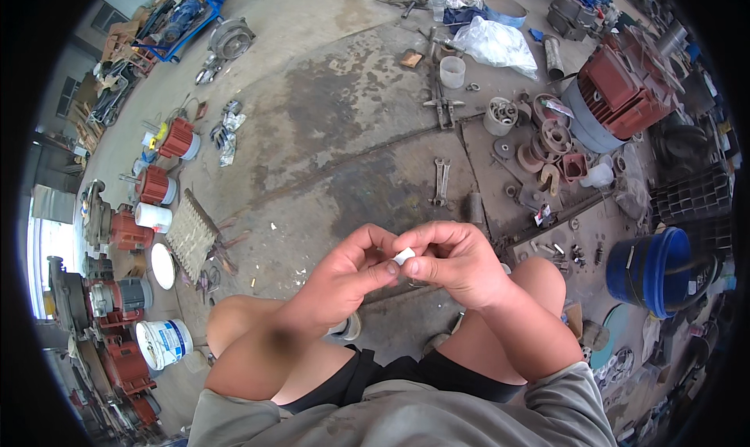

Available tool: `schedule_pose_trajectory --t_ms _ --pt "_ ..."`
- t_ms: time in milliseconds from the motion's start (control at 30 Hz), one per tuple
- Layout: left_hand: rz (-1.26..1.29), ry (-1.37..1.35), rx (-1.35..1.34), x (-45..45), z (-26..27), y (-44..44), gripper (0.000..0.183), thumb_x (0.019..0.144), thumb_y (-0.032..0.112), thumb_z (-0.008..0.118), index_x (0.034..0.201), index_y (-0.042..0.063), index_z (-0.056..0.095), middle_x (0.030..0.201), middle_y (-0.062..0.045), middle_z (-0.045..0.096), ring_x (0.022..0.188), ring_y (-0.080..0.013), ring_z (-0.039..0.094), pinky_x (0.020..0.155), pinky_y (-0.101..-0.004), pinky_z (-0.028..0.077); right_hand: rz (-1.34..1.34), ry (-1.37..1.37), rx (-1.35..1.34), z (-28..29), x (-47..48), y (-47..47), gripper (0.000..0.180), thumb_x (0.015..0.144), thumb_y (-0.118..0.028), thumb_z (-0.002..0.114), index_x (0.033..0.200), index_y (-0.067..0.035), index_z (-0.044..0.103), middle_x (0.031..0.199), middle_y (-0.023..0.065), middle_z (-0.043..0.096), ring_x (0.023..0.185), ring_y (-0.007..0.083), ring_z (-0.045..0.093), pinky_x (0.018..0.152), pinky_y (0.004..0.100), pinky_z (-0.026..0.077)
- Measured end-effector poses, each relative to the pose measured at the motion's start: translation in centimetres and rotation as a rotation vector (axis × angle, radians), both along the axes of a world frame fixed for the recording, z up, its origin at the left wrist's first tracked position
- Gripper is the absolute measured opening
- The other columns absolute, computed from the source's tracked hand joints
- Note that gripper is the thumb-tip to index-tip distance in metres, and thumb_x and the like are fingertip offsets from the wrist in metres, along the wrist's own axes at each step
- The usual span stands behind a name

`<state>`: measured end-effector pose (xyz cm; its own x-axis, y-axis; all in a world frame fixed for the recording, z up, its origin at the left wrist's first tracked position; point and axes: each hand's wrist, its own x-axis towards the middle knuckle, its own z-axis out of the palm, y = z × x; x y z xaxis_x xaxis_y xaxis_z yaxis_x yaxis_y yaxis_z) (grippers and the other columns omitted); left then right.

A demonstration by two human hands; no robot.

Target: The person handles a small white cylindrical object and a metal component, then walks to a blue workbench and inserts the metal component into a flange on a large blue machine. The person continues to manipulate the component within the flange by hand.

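Observation:
Between the fingertips of both hands is a small white piece (404,256), its material too small to make out. My left hand (357,268) pinches it from the left with thumb and forefinger. From the right, my right hand (454,262) grips the same piece, its thumb and forefinger almost meeting the left ones. The fingers cover most of the piece. Both hands are held above the floor between my bent knees. Beyond them on the floor lie two wrenches (441,182) side by side, with a short metal cylinder (475,207) close by.
Red electric motors (153,184) line the left side, near a white bucket (164,343) and a low woven-seat stool (190,236). To the right stand a large red motor (627,87), a blue bucket (647,271) and a white tub of metal parts (500,116). A gear puller (442,104) lies ahead.

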<state>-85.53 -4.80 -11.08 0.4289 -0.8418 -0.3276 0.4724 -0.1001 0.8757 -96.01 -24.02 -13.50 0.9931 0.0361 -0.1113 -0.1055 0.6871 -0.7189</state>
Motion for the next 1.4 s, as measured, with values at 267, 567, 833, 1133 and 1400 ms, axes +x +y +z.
schedule_pose_trajectory --t_ms 267,567,833,1133,1400 --pt "0.116 -0.093 -0.133 -0.7 -0.5 -0.3 0.029 0.101 0.01 0.068 0.13 0.008 0.066 0.121 -0.003 0.064 0.111 -0.0154 0.062 0.092 -0.0325 0.053 -0.087 -0.123 0.098 -0.3 0.4 0.5 0.014 0.099 -0.004 0.072 0.107 -0.004 0.061 0.1 0.007 0.074 0.091 0.01 0.069 0.081 0.025 0.055" --pt "0.104 -0.058 0.008 -0.7 -1.6 0.3 0.02 0.101 0.009 0.07 0.121 0.006 0.066 0.11 -0.001 0.068 0.102 -0.0104 0.062 0.091 -0.0268 0.05 -0.173 -0.448 -1.067 1.6 -0.1 -2.0 0.025 0.086 -0.011 0.084 0.105 -0.007 0.069 0.082 0.0014 0.067 0.063 0.0125 0.061 0.056 0.0297 0.05" --pt "-0.05 -0.057 0.106 -1.1 -1.0 0.5 0.015 0.101 0.01 0.069 0.112 0.004 0.063 0.106 -0.001 0.065 0.1 -0.0101 0.06 0.093 -0.0295 0.049 -0.034 -0.528 -1.275 1.1 -0.6 -1.6 0.021 0.09 -0.019 0.077 0.098 -0.008 0.061 0.086 0.0075 0.068 0.071 0.0324 0.067 0.061 0.0418 0.053" --pt "-0.111 0.04 0.085 -0.8 0.2 1.0 0.013 0.105 0.01 0.061 0.116 0.005 0.06 0.107 -0.001 0.063 0.092 -0.0086 0.057 0.083 -0.0266 0.048 0.031 -0.43 -0.909 1.3 -1.0 -1.1 0.018 0.096 -0.013 0.074 0.098 -0.005 0.058 0.08 0.0077 0.067 0.065 0.0249 0.068 0.057 0.0352 0.05" --pt "-0.158 -0.03 -0.017 -1.0 0.3 1.1 0.012 0.1 0.009 0.07 0.105 0.004 0.061 0.109 -0.005 0.064 0.097 -0.0144 0.061 0.084 -0.0314 0.051 -0.058 -0.355 -0.526 0.0 -1.9 1.3 0.017 0.1 -0.01 0.071 0.091 -0.004 0.058 0.076 0.0035 0.058 0.064 0.0136 0.063 0.056 0.0298 0.046"
